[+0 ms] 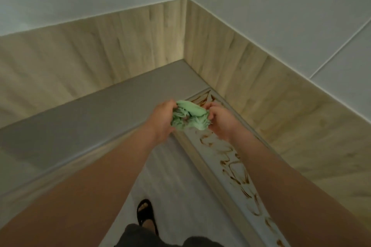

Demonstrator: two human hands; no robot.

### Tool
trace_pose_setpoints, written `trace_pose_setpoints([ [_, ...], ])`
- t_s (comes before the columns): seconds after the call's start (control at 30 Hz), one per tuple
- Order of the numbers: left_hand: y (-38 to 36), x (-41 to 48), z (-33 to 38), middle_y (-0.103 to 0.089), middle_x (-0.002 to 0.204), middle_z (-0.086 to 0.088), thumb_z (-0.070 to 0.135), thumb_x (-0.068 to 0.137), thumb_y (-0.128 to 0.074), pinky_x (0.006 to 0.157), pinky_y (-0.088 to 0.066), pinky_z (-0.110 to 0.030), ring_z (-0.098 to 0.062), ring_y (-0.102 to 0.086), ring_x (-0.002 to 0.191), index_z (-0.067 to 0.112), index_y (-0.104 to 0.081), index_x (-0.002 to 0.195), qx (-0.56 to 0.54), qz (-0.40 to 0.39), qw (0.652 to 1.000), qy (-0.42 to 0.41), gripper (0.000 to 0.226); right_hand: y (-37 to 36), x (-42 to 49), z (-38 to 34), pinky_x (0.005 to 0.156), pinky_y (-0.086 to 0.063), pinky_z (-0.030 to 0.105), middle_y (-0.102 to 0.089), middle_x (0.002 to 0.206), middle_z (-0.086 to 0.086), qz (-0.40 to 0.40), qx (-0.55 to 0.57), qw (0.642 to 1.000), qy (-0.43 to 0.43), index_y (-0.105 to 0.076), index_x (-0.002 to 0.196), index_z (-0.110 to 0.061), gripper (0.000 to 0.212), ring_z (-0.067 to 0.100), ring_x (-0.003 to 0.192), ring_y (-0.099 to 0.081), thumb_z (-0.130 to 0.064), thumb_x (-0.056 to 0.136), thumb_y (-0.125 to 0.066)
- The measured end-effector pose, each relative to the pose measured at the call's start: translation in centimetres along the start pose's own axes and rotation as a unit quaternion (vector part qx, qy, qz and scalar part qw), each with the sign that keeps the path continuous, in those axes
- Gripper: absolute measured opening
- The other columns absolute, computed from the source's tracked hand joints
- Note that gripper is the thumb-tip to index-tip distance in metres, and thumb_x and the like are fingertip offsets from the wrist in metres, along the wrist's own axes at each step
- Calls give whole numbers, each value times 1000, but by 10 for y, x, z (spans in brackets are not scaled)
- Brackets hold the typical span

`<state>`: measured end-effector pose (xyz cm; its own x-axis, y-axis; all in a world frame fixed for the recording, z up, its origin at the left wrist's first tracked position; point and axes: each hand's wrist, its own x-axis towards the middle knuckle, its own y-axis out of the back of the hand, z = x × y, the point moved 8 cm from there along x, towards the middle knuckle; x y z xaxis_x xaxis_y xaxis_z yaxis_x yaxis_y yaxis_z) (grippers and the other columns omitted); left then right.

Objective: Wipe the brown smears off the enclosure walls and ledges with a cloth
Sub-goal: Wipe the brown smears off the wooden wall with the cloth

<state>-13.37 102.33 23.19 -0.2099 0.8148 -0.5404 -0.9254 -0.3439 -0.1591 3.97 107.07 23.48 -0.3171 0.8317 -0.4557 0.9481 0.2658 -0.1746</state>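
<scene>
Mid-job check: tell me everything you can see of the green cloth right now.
The green cloth is soft, crumpled fabric, bunched into a wad with folds and a frayed-looking lower edge. The left hand grips its left side, the right hand its right. It is held above the far part of the brown-smeared ledge, apparently not touching it.

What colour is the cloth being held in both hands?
Light mint green cloth, seen clearly in the head view.
</scene>
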Motion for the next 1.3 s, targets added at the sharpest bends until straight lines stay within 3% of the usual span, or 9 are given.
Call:
trace_pose_setpoints([
  [0.1,-7,40,53,-59,73,-14,20,91,-43,70,-53,-33,-27,-64,69,12,-52,77,-19,-73,997,18,18,-19,28,-44,61,-34,36,-50,71,6,-4,-49,998,36,-58,65,-14,22,23,68,-45,-2,51,-45],
  [0.2,-29,74,108,-64,83,-11,31,85,-60,82,-50,-36,-26,-64,84,16,-62,82,52,-173,983,7,15,-26,48,-84,67,-41,33,-53,82,5,11,-5,999,49,-55,90,-13,20,19,74,-52,-15,70,-57],
  [0.33,-77,109,164,-74,90,-13,28,101,-56,60,-57,-27,-21,-73,75,8,-70,102,143,-236,961,-25,25,-7,72,-129,77,-56,34,-70,100,8,82,-159,980,89,-58,114,-10,37,17,87,-68,-37,92,-73],
  [0.6,-159,184,220,-64,118,-16,13,96,-67,66,-55,-33,-25,-67,94,14,-46,138,171,-259,949,-60,47,85,132,-194,76,-57,29,-78,97,13,167,-157,966,118,-76,100,-7,26,20,85,-72,-27,104,-60],
  [0.77,-212,211,245,-66,107,3,33,86,-82,65,-50,-24,-10,-65,84,24,-51,126,434,-254,837,-215,51,144,164,-223,78,-52,39,-76,97,16,221,-117,958,141,-76,101,-15,31,24,86,-68,-34,106,-51],
  [0.93,-258,237,280,-72,92,-11,26,87,-72,74,-50,-31,-25,-66,84,9,-75,100,322,-280,887,-175,21,194,170,-260,65,-47,28,-67,76,-5,274,-158,935,160,-70,94,-22,21,7,64,-60,-27,106,-53],
  [1.07,-300,245,296,-74,98,-18,26,92,-70,81,-56,-38,-32,-71,94,6,-73,100,224,-368,893,-132,21,207,173,-286,76,-51,29,-66,96,-4,277,-180,927,178,-62,101,-26,14,12,85,-64,-39,103,-59],
  [1.2,-337,241,312,-77,102,-18,46,95,-71,78,-61,-38,-34,-76,96,-3,-71,111,261,-378,872,-168,51,192,172,-312,91,-59,34,-66,111,2,229,-119,934,245,-59,115,-16,49,16,105,-69,-61,98,-55],
  [1.3,-355,249,322,-78,101,-16,71,93,-55,77,-62,-39,-31,-77,94,3,-74,111,287,-387,864,-145,72,184,184,-325,90,-61,38,-71,105,5,257,-213,911,243,-63,107,-20,35,23,102,-71,-53,94,-67],
])
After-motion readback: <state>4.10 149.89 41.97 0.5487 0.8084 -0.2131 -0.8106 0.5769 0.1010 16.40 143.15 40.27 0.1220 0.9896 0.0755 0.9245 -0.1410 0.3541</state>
